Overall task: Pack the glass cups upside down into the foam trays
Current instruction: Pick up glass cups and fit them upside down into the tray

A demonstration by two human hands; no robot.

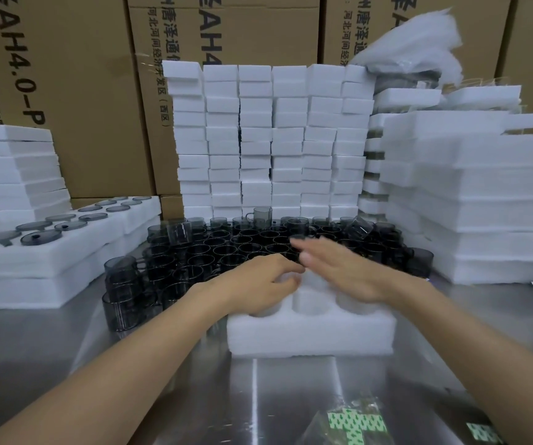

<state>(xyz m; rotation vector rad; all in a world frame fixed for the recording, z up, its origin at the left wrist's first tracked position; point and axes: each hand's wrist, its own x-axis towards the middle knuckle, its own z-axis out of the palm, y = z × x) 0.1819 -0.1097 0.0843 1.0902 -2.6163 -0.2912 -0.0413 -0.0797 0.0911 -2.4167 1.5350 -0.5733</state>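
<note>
While reaching over the empty foam tray (310, 332), right hand (339, 271) flat and empty, fingers straight, blurred; left hand (265, 279) bent onto the foam beside it, grip unclear. Glass cups (242, 248) massed just beyond the fingertips, mostly mouth-up. Likely hazard: sweeping too fast into close-packed glass, toppling or chipping neighbours.

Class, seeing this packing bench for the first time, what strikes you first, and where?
A wall of stacked white foam blocks fills the back centre. Before it, dark glass cups crowd the steel table. Nearest, the left hand and blurred right hand meet over a foam tray, its visible cavities empty.
</note>
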